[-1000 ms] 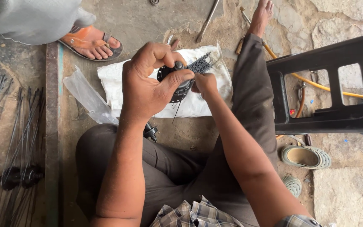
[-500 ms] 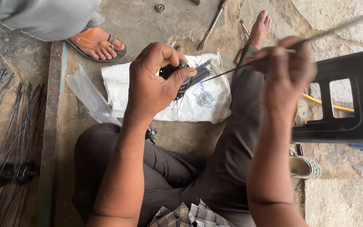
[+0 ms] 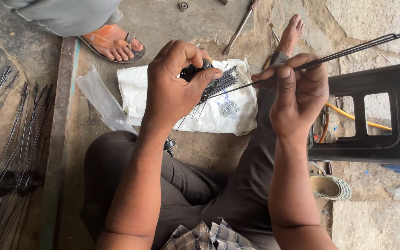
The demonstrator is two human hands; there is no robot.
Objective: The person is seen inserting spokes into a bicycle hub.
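Rough concrete floor (image 3: pixel 200 153) fills the view, cracked stone toward two o'clock, and the person sits cross-legged right on it. A black plastic stool (image 3: pixel 371 115) crowds the three o'clock edge, leaving little room that side. A white sack (image 3: pixel 237 118) lies spread at centre, a clear plastic bag (image 3: pixel 100 99) just beside it at ten o'clock. At nine o'clock, built hubs with fanned spokes (image 3: pixel 10 153) lie beyond a metal strip. Someone's sandalled foot (image 3: pixel 114 44) stands at eleven o'clock. The left hand (image 3: pixel 174 88) is clenched around a black hub (image 3: pixel 195 71) above the sack; the right hand (image 3: pixel 297 88) pinches thin spokes (image 3: pixel 357 48) running out toward two o'clock.
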